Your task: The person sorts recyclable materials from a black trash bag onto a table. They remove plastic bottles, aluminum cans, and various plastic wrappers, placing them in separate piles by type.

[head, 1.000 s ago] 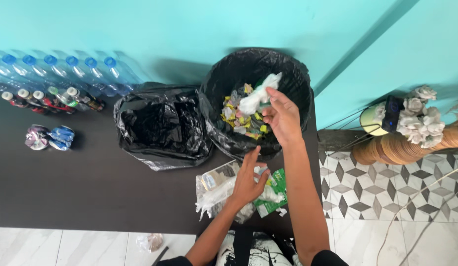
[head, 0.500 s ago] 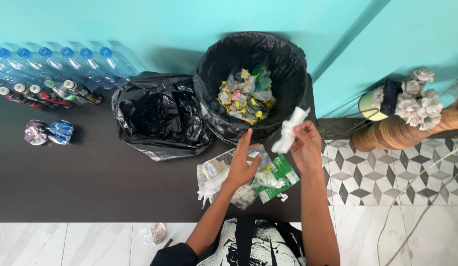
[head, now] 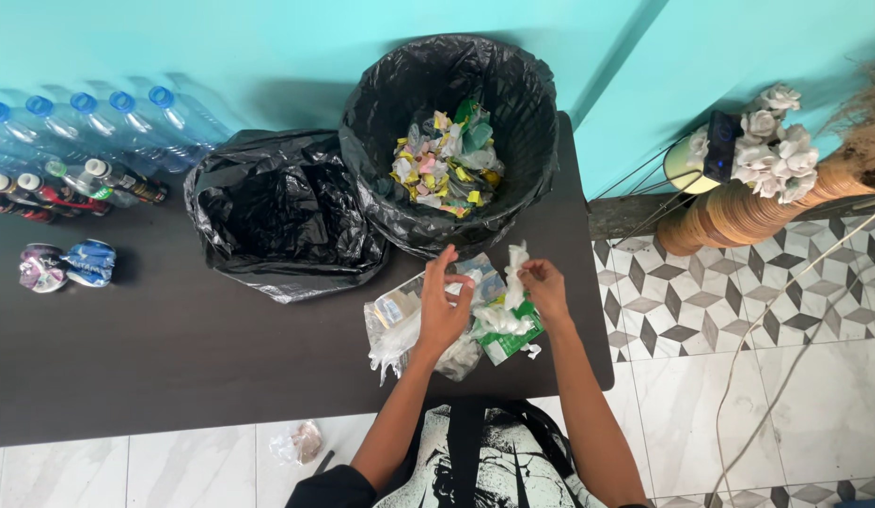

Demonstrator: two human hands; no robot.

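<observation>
At a dark table [head: 174, 357], a pile of wrappers [head: 428, 325] is being sorted beside a lined bin [head: 451, 141].
A white scrap [head: 517, 268] is being pinched shut in the right hand [head: 545, 287]; the left hand [head: 442, 310], fingers loosely apart, is being pressed on the pile. The bin is being filled, partly full; much of the pile is remaining.

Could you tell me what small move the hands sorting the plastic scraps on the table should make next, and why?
Probably lift the white plastic scrap pinched in the right hand toward the lined bin just behind, which already holds similar scraps; the left hand rests on the pile.

The person has bare forearms, black short sleeves and a white-and-black printed garment front.
</observation>
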